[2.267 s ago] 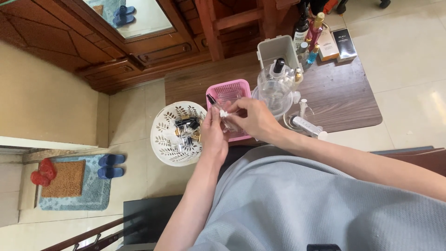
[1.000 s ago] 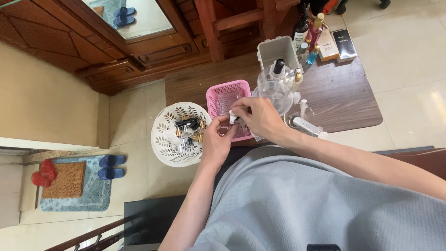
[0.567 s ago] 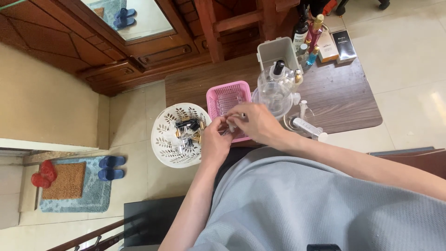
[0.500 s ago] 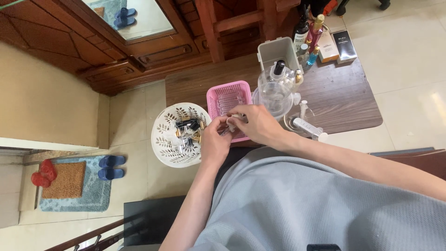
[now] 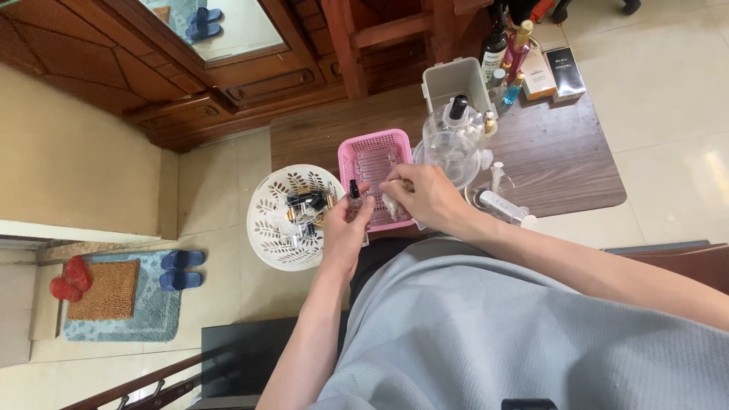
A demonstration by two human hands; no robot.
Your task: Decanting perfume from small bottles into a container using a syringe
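Since the earlier frame the right hand (image 5: 425,196) has dropped from above the pink basket (image 5: 373,148) to its near edge, and the left hand (image 5: 343,228) has drawn closer to it.

At far left, red and blue slippers (image 5: 181,269) lie by a mat on the floor, out of the way. The white openwork basket (image 5: 267,220) sits just left of the left hand, seemingly so the small dark-capped bottles in it stay within reach. The left grip pinches a small clear vial with a black cap (image 5: 355,191) upright over the pink basket's near left corner. The right grip is curled around something small and pale; what exactly, I cannot tell. Beyond it on the counter (image 5: 562,163) stand a clear round flask with a black stopper (image 5: 454,137) and a grey open box (image 5: 452,76). At the back right corner are tall coloured bottles, a cream carton (image 5: 538,74) and a black carton (image 5: 566,72), both with printed faces.
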